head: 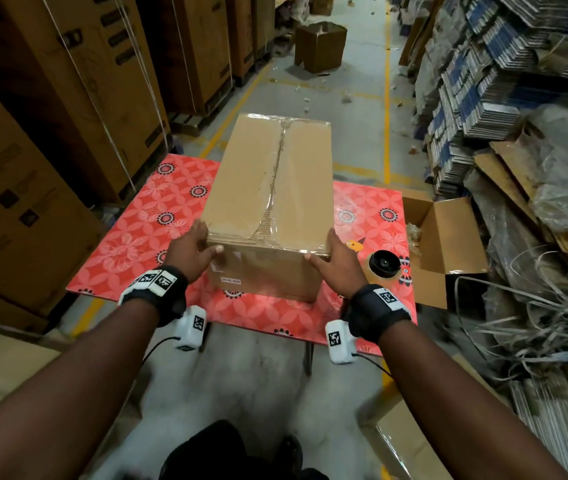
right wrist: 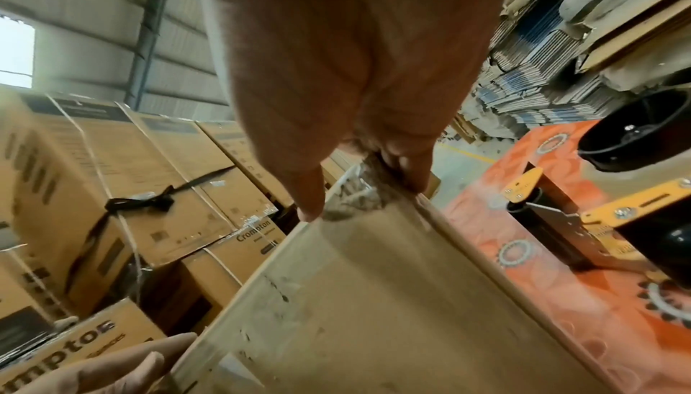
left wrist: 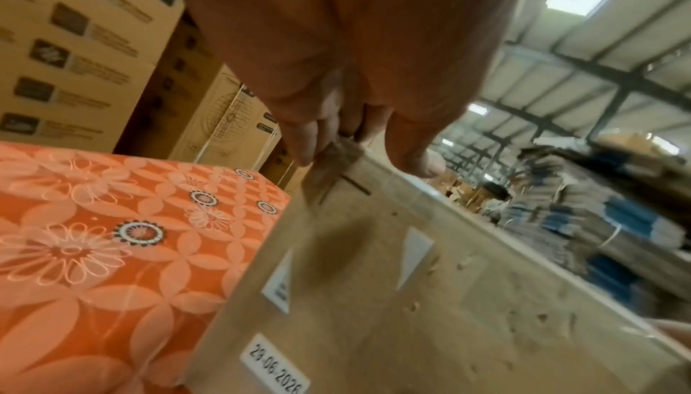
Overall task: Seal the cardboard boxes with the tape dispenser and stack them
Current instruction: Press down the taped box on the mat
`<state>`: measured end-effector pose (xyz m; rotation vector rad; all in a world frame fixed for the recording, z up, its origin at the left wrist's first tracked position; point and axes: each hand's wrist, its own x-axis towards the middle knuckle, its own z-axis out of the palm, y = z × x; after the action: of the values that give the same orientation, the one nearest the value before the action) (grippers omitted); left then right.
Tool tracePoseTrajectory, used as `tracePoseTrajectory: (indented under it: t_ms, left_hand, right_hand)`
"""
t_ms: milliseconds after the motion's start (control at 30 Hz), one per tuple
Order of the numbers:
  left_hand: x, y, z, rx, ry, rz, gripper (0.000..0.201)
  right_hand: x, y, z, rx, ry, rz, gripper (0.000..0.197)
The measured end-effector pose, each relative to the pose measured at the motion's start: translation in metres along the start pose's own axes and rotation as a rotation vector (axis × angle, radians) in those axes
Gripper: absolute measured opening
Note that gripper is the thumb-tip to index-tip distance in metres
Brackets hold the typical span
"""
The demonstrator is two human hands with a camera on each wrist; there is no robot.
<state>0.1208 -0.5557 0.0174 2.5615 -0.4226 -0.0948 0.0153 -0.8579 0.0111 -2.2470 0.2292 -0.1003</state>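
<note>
Gripping taped box [head: 268, 188]: left hand [head: 189, 252], right hand [head: 336, 268] | on table [head: 130, 244] | open carton [head: 448, 237] beside

Left arm: your forearm reaches forward from 7 o'clock, strapped at the wrist.
Left hand [head: 192, 249]: your fingers lie along the box's [head: 268, 202] left near corner, thumb across its near face.
Right arm: your forearm comes in from 5 o'clock, wrist strapped too.
Right hand [head: 331, 263]: fingers go round the right near corner, thumb on the near face at 9 o'clock.
</note>
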Motion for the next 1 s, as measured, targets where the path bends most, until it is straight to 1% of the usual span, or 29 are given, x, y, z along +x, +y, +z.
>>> tracePoseTrajectory:
  t_ms: [67,133,200,233,300,367,400,500,633,733,800,867,933,1000]
  left_hand:
    - [-0.011,0.002,-0.005,0.027,-0.001,0.019,0.044]
    - [-0.017,0.002,-0.017,0.072,-0.041,0.049,0.029]
    - [-0.011,0.002,-0.03,0.09,-0.065,0.066,0.019]
    - [-0.002,0.002,-0.035,0.072,-0.063,0.058,0.021]
    - [0.023,0.005,-0.04,0.066,-0.072,0.019,0.033]
    - [0.055,0.008,-0.039,0.095,-0.123,-0.024,0.039]
    - [0.073,0.01,-0.038,0.12,-0.16,-0.043,0.041]
    - [0.122,0.02,-0.036,0.214,-0.26,-0.067,0.046]
    - [0.177,0.028,-0.036,0.155,-0.347,-0.116,0.053]
    - [0.209,0.025,-0.034,0.116,-0.349,-0.125,0.054]
    - [0.226,0.021,-0.033,0.071,-0.342,-0.132,0.054]
    - [0.242,0.016,-0.032,0.058,-0.34,-0.127,0.058]
    - [0.253,0.013,-0.032,0.089,-0.346,-0.108,0.063]
    - [0.262,0.013,-0.03,0.166,-0.348,-0.088,0.062]
  right_hand:
    - [-0.007,0.002,-0.004,-0.051,-0.038,0.0,0.048]
    - [-0.013,0.003,-0.014,-0.107,-0.05,-0.019,0.038]
    - [-0.011,-0.001,-0.024,-0.134,-0.058,-0.004,0.037]
    - [-0.004,-0.002,-0.027,-0.14,-0.059,0.01,0.04]
    - [0.018,-0.006,-0.032,-0.172,-0.064,0.034,0.051]
    - [0.046,-0.01,-0.035,-0.229,-0.08,0.087,0.065]
    - [0.06,-0.014,-0.037,-0.249,-0.09,0.111,0.068]
    - [0.099,-0.027,-0.044,-0.308,-0.137,0.155,0.071]
    - [0.147,-0.032,-0.05,-0.406,-0.264,0.219,0.072]
    - [0.174,-0.031,-0.053,-0.336,-0.31,0.268,0.07]
    - [0.188,-0.029,-0.055,-0.312,-0.315,0.295,0.073]
    - [0.202,-0.027,-0.056,-0.295,-0.316,0.323,0.076]
    - [0.214,-0.026,-0.053,-0.28,-0.318,0.342,0.077]
    - [0.223,-0.026,-0.051,-0.291,-0.332,0.354,0.075]
